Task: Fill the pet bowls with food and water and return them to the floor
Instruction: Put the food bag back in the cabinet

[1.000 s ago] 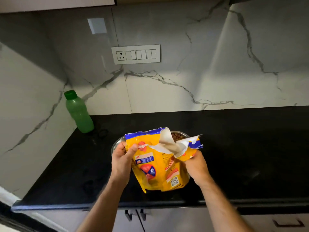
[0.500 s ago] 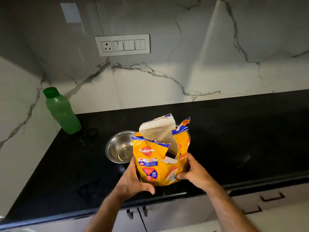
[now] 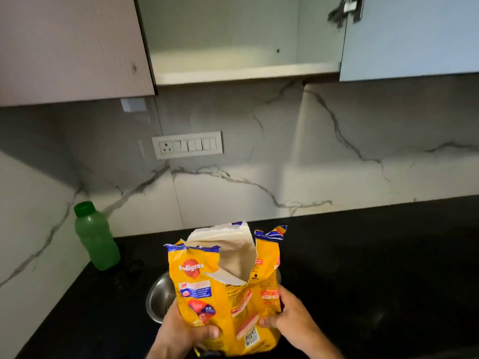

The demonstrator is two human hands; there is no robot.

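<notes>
Only the person's two hands and forearms show, coming in from the bottom edge. The left hand [image 3: 181, 332] and the right hand [image 3: 290, 317] are bare: no gloves, rings, watch or bands can be seen. Both forearms are uncovered as far as the edge, with no sleeve or cuff in view. The short fingernails look plain and unpainted.

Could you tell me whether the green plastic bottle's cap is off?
No, the green plastic bottle stands upright on the black countertop with its green cap screwed on.
</notes>
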